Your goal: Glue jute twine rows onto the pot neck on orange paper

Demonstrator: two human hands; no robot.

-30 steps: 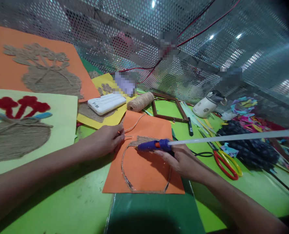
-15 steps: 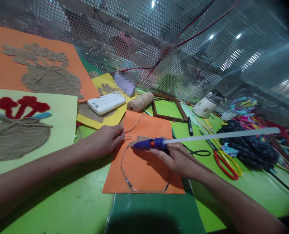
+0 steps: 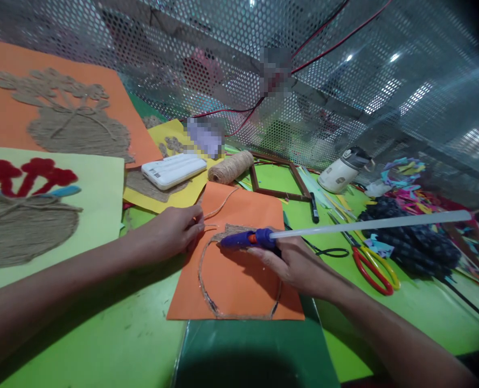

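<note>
My right hand (image 3: 291, 261) is wrapped round a blue hot glue gun (image 3: 243, 240), with a long white glue stick (image 3: 368, 223) jutting from its back. The gun's nozzle points left, at the upper left of a twine pot outline (image 3: 202, 280) on an orange sheet (image 3: 239, 280). Rows of twine fill the top of the outline, partly hidden by the gun. At the sheet's left edge, my left hand (image 3: 186, 229) pinches a strand of jute twine (image 3: 223, 205) that curves up over the paper. A short piece of the strand runs from the fingertips toward the outline.
A twine roll (image 3: 231, 167), a white power bank (image 3: 174, 171) and a brown frame (image 3: 279, 180) lie behind the sheet. Scissors (image 3: 372, 269), a marker (image 3: 314, 207), a bottle (image 3: 342, 170) and dark cloth (image 3: 409, 237) are rightward. Finished twine pictures (image 3: 102, 205) lie left.
The whole view has shifted slightly, so things appear a little further left. Both hands keep nearly the same pose, and the glue gun's nozzle remains at the outline's upper left.
</note>
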